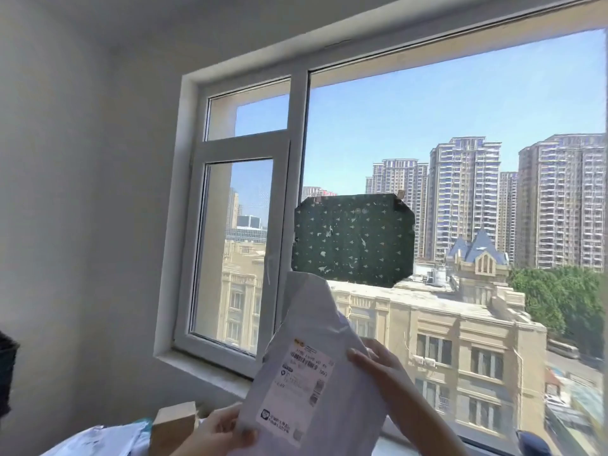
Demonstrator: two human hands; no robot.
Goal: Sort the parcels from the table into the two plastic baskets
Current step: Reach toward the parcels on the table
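In the head view, a white mailer parcel (316,366) with a printed shipping label (296,386) is held up in front of the window (296,133), tilted, its top leaning left. The left hand (220,429) pinches its lower left corner, thumb on the front. The right hand (388,386) clasps its right edge, thumb across the face. Below left lie a brown cardboard box (172,422) and pale mailers (98,439); what carries them is not visible.

I see the held parcel (316,373) as smooth white plastic film, faintly glossy, creased, with a matt paper label (296,390). At seven o'clock, a matt brown cardboard box (172,422). Window frame (297,159): smooth white plastic. Wall (82,192): matt paint.
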